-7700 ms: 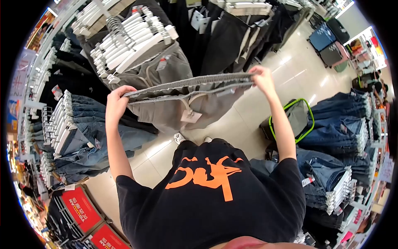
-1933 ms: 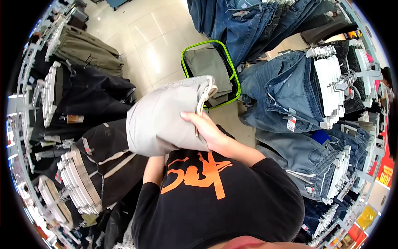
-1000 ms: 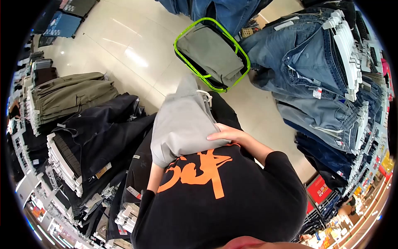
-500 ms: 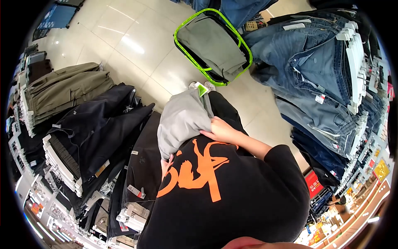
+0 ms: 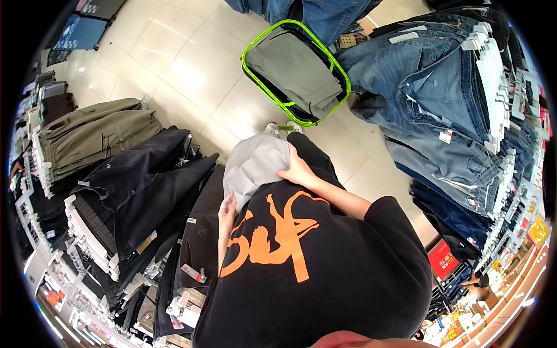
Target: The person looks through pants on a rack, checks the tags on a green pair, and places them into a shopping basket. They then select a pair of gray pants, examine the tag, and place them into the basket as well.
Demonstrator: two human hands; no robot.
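A folded light grey garment (image 5: 252, 162) lies bunched against the front of my black shirt. My right hand (image 5: 297, 167) grips its right side, thumb on top and fingers along the edge. At its lower left edge, my left hand (image 5: 227, 207) has curled fingers against the cloth. A green tag (image 5: 285, 128) shows just beyond the garment, above my shoes. On the floor ahead stands a black basket with a bright green rim (image 5: 249, 71), with grey-green clothing (image 5: 299, 64) inside.
Denim trousers (image 5: 447, 98) hang on the right. Olive trousers (image 5: 98, 136) and black trousers (image 5: 151, 191) hang on the left, with white hangers. Tiled floor (image 5: 191, 69) lies between the racks. A red sign (image 5: 444, 260) and a person in the distance (image 5: 479, 287) are at lower right.
My right hand has moved up along the garment's right side. My left hand has shifted up and slightly left. The garment's far end has folded in, and the green tag lies flatter.
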